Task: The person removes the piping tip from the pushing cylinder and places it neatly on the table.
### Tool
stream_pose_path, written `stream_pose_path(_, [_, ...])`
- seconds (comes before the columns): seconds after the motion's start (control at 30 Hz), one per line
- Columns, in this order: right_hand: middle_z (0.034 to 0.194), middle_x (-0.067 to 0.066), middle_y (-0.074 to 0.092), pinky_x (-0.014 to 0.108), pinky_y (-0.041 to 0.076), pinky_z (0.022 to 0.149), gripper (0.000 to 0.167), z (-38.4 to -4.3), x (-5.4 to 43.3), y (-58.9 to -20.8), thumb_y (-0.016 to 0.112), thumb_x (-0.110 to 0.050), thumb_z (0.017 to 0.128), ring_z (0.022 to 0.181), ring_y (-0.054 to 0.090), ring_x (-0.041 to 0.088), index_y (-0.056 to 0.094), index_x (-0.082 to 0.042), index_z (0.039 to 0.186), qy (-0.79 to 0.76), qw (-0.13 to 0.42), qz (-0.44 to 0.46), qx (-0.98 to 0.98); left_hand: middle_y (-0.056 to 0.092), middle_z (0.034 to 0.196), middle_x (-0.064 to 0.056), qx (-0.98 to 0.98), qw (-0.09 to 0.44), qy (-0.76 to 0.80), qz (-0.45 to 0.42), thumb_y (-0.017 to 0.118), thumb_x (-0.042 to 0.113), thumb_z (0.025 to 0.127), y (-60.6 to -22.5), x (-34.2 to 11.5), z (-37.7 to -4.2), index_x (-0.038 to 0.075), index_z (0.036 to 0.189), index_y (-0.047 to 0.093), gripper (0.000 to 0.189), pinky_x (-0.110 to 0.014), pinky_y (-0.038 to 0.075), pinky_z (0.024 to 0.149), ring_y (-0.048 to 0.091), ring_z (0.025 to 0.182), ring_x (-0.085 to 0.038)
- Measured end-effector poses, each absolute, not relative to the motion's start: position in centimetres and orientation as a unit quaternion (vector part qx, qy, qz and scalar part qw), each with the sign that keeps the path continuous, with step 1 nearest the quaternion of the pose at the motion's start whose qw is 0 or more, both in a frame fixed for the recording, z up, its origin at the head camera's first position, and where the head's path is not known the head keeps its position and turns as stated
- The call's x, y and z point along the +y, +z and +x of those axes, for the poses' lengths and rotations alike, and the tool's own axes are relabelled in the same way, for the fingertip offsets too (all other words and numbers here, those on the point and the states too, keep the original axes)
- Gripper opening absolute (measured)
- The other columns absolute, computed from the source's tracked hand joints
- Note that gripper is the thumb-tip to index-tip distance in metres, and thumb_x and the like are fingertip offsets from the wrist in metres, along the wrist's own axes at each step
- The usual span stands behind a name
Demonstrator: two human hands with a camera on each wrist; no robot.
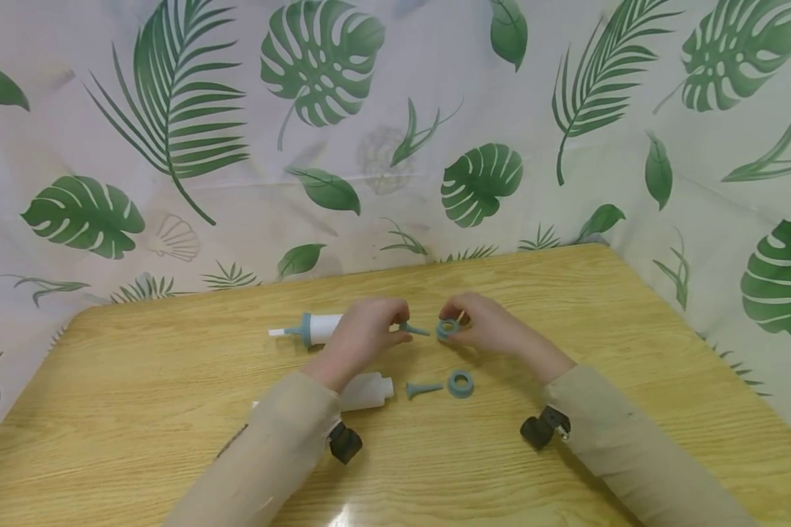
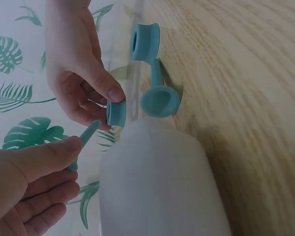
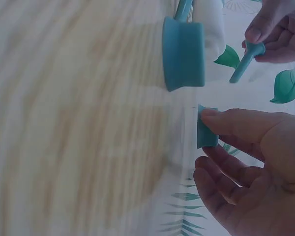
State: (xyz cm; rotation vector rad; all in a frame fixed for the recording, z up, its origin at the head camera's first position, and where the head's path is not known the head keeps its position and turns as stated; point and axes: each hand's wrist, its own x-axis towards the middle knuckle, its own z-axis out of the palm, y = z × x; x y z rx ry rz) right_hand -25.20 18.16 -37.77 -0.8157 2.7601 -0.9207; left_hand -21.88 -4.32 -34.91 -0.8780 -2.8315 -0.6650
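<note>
My left hand (image 1: 362, 331) pinches a small blue-green tapered nozzle (image 1: 418, 331), its narrow tip pointing right. A blue-green ring cap (image 3: 206, 129) is held between the thumb and fingers of my right hand (image 1: 486, 323). The two parts are close together but apart. On the table below them lie a second nozzle (image 1: 425, 389), flared end to the left, and a second ring cap (image 1: 461, 394) beside it. A white bottle (image 1: 367, 392) lies on its side, partly hidden by the left sleeve. Behind the left hand lies another white bottle (image 1: 325, 327), with a blue-green cap and nozzle on it.
The wood-grain table (image 1: 567, 307) extends around the parts. Behind it and on the right hangs a white cloth (image 1: 409, 66) printed with green leaves. Both sleeved forearms carry a small black camera (image 1: 346, 442) at the wrist.
</note>
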Motion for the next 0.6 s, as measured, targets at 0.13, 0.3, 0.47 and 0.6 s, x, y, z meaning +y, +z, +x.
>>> stream_pose_path(0.13, [0.095,0.008,0.064,0.039,0.050,0.077,0.027,-25.5,18.5,-38.1,0.073,-0.006,0.081,0.088,0.060,0.024,0.064,0.002,0.106,-0.306,0.071,-0.263,0.912,0.065,0.085,-0.001,-0.939,0.045,-0.156,-0.303,0.078,0.017,0.079,-34.9,-3.3,-22.4,0.009,0.086,0.064,0.018,-0.028,0.048,0.068,0.058,0.077,-0.014])
stream_pose_path(0.3, [0.093,0.008,0.064,0.040,0.050,0.079,0.028,-25.5,18.7,-38.3,0.074,-0.007,0.080,0.088,0.060,0.025,0.064,0.002,0.105,-0.300,0.077,-0.267,0.912,0.065,0.082,0.000,-0.945,0.039,-0.084,-0.314,0.079,0.021,0.079,-34.7,-2.2,-22.6,0.009,0.085,0.063,0.020,-0.027,0.048,0.066,0.060,0.075,-0.014])
stream_pose_path(0.47, [0.095,0.008,0.064,0.039,0.050,0.079,0.028,-25.4,18.8,-38.3,0.074,-0.007,0.080,0.087,0.060,0.024,0.064,0.002,0.104,-0.296,0.084,-0.273,0.912,0.063,0.080,0.000,-0.949,0.026,-0.015,-0.314,0.078,0.026,0.080,-35.3,-1.4,-22.8,0.011,0.085,0.064,0.021,-0.029,0.049,0.066,0.060,0.074,-0.015])
stream_pose_path(0.6, [0.094,0.008,0.063,0.038,0.050,0.078,0.029,-25.3,18.7,-38.3,0.074,-0.006,0.080,0.086,0.060,0.022,0.063,0.002,0.106,-0.298,0.092,-0.270,0.911,0.063,0.078,0.001,-0.948,0.025,0.016,-0.317,0.078,0.028,0.081,-35.7,-1.0,-22.6,0.011,0.086,0.066,0.021,-0.029,0.050,0.066,0.059,0.072,-0.014])
